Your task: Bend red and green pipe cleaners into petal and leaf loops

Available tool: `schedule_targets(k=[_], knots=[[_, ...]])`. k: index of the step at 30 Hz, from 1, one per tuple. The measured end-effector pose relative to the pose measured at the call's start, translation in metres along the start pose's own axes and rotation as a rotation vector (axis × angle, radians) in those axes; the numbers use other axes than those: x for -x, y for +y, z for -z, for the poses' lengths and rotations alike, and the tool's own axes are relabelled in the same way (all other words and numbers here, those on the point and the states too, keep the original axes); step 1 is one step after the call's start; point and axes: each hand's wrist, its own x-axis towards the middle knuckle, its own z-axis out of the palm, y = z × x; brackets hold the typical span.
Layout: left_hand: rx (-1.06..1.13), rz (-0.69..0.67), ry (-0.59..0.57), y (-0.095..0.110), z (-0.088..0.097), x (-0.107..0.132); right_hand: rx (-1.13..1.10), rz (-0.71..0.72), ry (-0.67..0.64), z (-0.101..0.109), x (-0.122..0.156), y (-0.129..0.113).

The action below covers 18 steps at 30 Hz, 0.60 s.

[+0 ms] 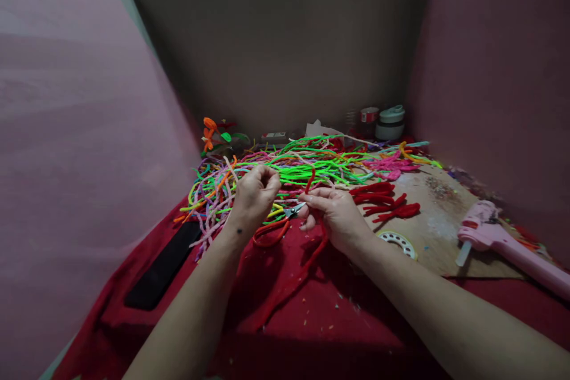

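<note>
Between the thumb and fingers of my right hand (pixel 333 212) is a red pipe cleaner (pixel 312 262). One end sticks up above the fingertips and the long part hangs down toward the front of the cloth. My left hand (pixel 257 190) is raised to the left of it, fingers curled closed; what they hold, if anything, is hidden. Below and between the hands lie pliers with red handles (pixel 271 233), their metal jaws near my right fingertips. Several bent red pipe cleaner pieces (pixel 378 199) lie beyond my right hand.
A large heap of coloured pipe cleaners (pixel 307 173) spreads behind my hands. At right, a pink glue gun (pixel 490 231) and a tape roll (pixel 398 243) rest on or beside a brown board (pixel 431 214). A black flat object (pixel 162 270) lies left on the red cloth (pixel 338 320).
</note>
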Motion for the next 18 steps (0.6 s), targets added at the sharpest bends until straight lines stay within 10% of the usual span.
schedule_targets(k=[6, 14, 18], knots=[[0.207, 0.194, -0.356, -0.006, 0.002, 0.003, -0.105, 0.014, 0.046, 0.006, -0.004, -0.005], [0.251, -0.352, -0.476, -0.009, -0.020, 0.025, -0.308, 0.030, 0.306, 0.013, -0.015, -0.015], [0.246, -0.386, -0.504, 0.002, -0.023, 0.042, -0.360, -0.027, 0.369, 0.017, -0.018, -0.014]])
